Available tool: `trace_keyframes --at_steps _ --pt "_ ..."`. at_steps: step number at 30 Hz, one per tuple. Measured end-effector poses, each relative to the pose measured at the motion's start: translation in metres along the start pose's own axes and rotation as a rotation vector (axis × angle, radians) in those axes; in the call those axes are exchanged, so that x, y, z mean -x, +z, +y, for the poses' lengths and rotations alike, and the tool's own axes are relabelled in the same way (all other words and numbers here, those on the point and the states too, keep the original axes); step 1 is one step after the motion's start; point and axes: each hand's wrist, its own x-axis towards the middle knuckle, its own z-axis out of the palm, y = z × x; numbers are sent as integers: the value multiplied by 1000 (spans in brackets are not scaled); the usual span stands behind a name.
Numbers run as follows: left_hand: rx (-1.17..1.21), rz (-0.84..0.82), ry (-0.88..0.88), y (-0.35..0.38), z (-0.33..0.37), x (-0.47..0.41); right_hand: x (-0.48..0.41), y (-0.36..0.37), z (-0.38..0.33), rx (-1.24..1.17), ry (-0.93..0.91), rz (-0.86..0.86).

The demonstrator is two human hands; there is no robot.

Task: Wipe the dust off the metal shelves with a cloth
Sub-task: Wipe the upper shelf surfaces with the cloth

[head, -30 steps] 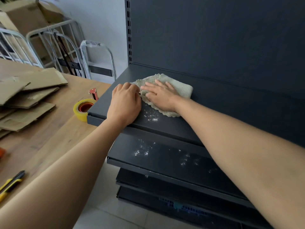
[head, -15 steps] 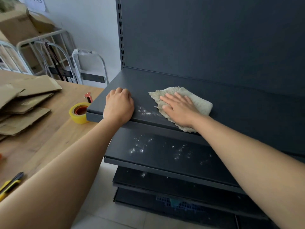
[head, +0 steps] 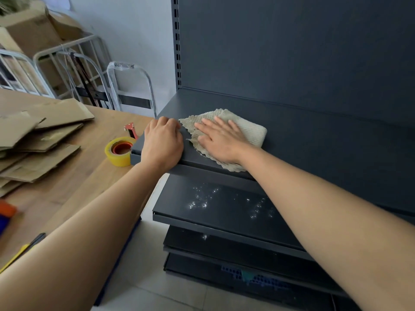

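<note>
A dark grey metal shelf unit stands in front of me. On its top shelf lies a beige woven cloth. My right hand presses flat on the cloth, fingers spread and pointing left. My left hand rests with curled fingers on the shelf's front left corner, just left of the cloth. The shelf below carries white dust specks. Two lower shelves show beneath it.
A wooden table stands to the left with flattened cardboard, a yellow tape roll, a red tool and a yellow-black cutter. White metal frames and boxes lean at the back wall. Pale floor tiles lie below.
My right hand slid the cloth right, then back left up to my left hand. The white dust on the top shelf's front is no longer visible. My left hand stayed on the corner.
</note>
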Motion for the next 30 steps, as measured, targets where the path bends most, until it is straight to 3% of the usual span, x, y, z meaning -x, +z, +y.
trace_keyframes --at_steps 18,30 --pt "191 116 38 -8 -18 22 -56 -3 -21 -4 29 -26" --pt "209 186 -28 -19 -27 47 -31 12 -64 12 -192 -20"
